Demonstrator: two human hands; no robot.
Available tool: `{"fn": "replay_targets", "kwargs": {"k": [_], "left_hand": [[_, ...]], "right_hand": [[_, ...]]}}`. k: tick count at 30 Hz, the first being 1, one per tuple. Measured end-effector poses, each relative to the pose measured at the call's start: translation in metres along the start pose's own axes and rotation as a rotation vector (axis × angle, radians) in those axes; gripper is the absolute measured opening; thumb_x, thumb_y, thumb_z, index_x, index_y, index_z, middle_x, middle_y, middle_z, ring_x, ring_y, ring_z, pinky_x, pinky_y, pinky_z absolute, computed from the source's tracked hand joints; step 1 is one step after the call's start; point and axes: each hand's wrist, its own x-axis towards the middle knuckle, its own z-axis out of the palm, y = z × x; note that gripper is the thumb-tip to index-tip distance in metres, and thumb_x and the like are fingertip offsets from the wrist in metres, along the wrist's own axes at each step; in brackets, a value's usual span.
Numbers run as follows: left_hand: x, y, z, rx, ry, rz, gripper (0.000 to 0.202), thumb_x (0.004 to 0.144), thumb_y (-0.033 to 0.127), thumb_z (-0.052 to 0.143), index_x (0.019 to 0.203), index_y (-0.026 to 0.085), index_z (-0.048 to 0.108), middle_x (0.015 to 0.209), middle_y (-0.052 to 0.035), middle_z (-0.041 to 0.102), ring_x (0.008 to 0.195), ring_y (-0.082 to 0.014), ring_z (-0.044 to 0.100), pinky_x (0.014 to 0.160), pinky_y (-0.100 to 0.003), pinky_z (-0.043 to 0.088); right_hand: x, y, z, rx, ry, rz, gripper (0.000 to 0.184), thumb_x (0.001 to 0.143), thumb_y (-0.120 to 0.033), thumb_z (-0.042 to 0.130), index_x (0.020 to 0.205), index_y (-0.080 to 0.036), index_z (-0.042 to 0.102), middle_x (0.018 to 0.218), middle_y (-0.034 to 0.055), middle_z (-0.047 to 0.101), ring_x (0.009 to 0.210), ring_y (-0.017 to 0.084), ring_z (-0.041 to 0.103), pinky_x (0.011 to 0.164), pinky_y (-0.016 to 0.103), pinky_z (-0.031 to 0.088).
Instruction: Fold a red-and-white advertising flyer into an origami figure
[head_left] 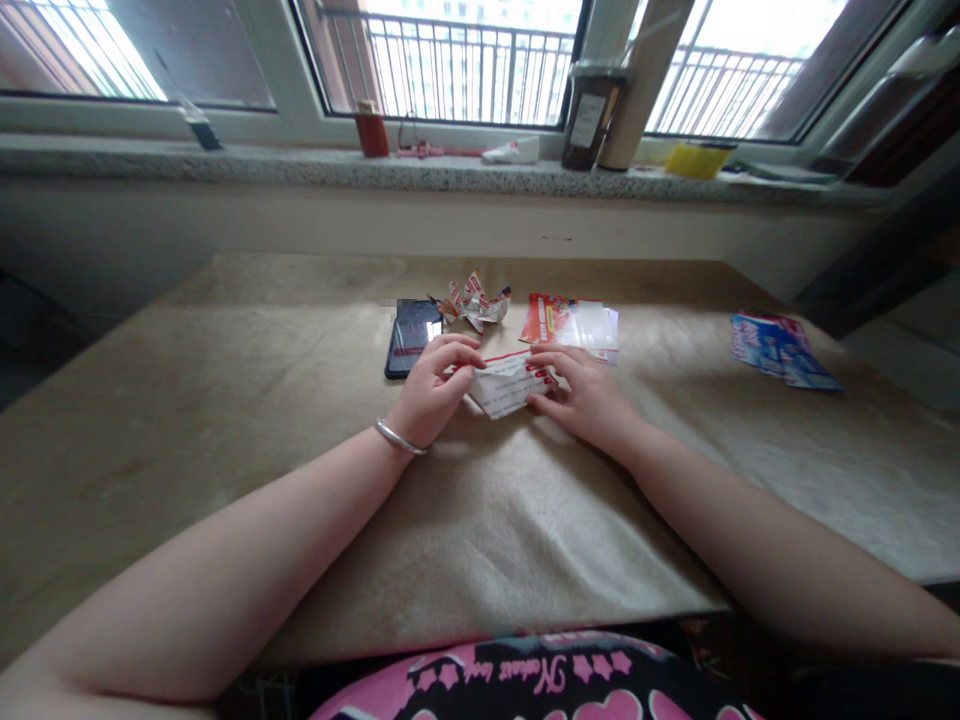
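Observation:
Between my two hands is a folded piece of printed paper [504, 390], white with dark lines of text and red print along its top and right. My left hand [439, 385], with a silver bangle at the wrist, pinches its left end between thumb and fingers. At the right end my right hand [577, 390] grips it, fingers over the top and thumb below. Just beyond my left hand lies a dark phone [414, 335]. Crumpled folded paper [476, 302] with orange and red print sits beside the phone.
Orange and white printed sheets [574, 325] lie behind my right hand. Blue and red packets or cards [784, 350] are at the table's right. Along the windowsill [285, 168] stand a red container [371, 132], a dark box [591, 118] and a yellow item [697, 160].

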Motion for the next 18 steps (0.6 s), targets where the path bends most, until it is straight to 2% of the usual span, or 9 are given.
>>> {"fn": "replay_targets", "kwargs": {"k": [2, 5, 10, 14, 18], "left_hand": [[-0.0004, -0.0008, 0.0034, -0.081, -0.009, -0.042, 0.016, 0.076, 0.015, 0.048, 0.087, 0.015, 0.060, 0.103, -0.0069, 0.054, 0.083, -0.0141, 0.060, 0.070, -0.029, 0.057], [-0.0014, -0.0022, 0.0083, -0.137, -0.072, -0.098, 0.020, 0.077, 0.016, 0.050, 0.094, 0.016, 0.059, 0.100, -0.0063, 0.053, 0.081, -0.0131, 0.061, 0.059, -0.022, 0.056], [-0.0020, -0.0036, 0.0110, -0.035, -0.123, -0.096, 0.026, 0.076, 0.013, 0.052, 0.102, 0.015, 0.059, 0.096, -0.0061, 0.058, 0.082, -0.0132, 0.062, 0.062, -0.022, 0.054], [-0.0024, -0.0007, 0.0106, -0.037, -0.145, -0.109, 0.025, 0.081, 0.019, 0.055, 0.104, 0.013, 0.058, 0.092, -0.0065, 0.062, 0.079, -0.0132, 0.062, 0.063, -0.023, 0.054], [-0.0041, 0.0056, 0.0074, -0.080, -0.189, -0.050, 0.027, 0.085, 0.023, 0.055, 0.111, 0.015, 0.056, 0.102, -0.0075, 0.063, 0.093, -0.0154, 0.061, 0.074, -0.026, 0.054]], "right_hand": [[-0.0003, 0.0016, 0.0010, 0.007, -0.013, 0.005, 0.041, 0.074, -0.023, 0.067, 0.114, -0.022, 0.056, 0.122, 0.0094, 0.057, 0.115, 0.025, 0.051, 0.099, 0.047, 0.043], [-0.0007, 0.0029, 0.0019, 0.008, -0.027, 0.005, 0.047, 0.072, -0.023, 0.068, 0.117, -0.022, 0.054, 0.126, 0.0114, 0.055, 0.118, 0.026, 0.050, 0.099, 0.048, 0.042], [-0.0017, 0.0043, 0.0026, 0.020, -0.049, 0.008, 0.053, 0.071, -0.023, 0.069, 0.121, -0.019, 0.052, 0.132, 0.0147, 0.049, 0.122, 0.026, 0.047, 0.101, 0.048, 0.041], [-0.0026, 0.0056, 0.0040, 0.036, -0.057, 0.018, 0.060, 0.069, -0.021, 0.070, 0.125, -0.022, 0.049, 0.134, 0.0132, 0.047, 0.125, 0.027, 0.044, 0.103, 0.048, 0.039], [-0.0023, 0.0064, 0.0058, 0.104, -0.037, 0.073, 0.065, 0.070, -0.019, 0.068, 0.130, -0.025, 0.044, 0.132, 0.0111, 0.045, 0.123, 0.026, 0.045, 0.098, 0.045, 0.045]]}}
